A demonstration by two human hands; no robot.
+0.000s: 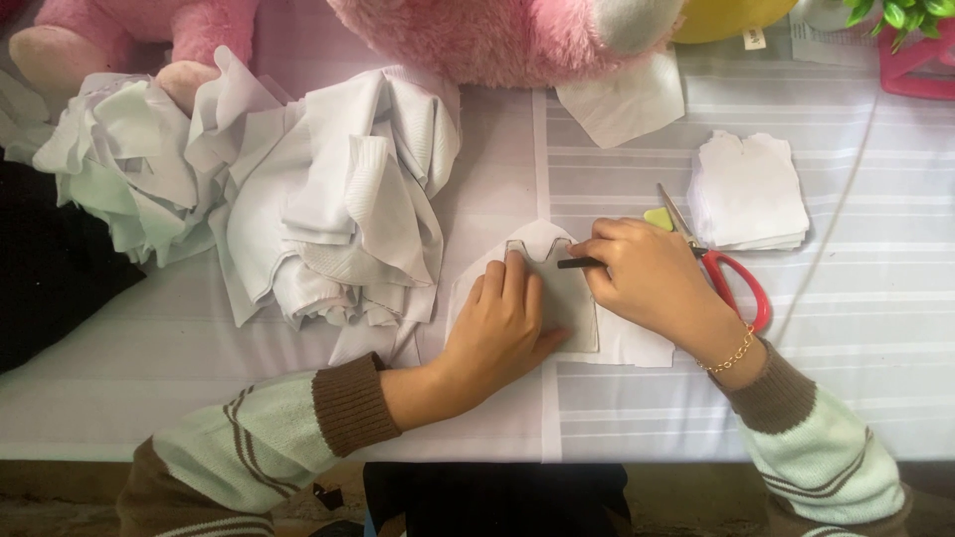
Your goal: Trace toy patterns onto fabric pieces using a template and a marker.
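Observation:
My left hand lies flat with fingers spread on a grey shaped template, pressing it onto a piece of white fabric on the table. My right hand pinches a thin dark pen, its tip against the notched top edge of the template. Both hands sit near the table's middle, almost touching each other.
A heap of crumpled white cloth lies to the left. A stack of cut white pieces sits at the right, with red-handled scissors beside my right hand. Pink plush toys line the far edge. The striped tablecloth covers the table.

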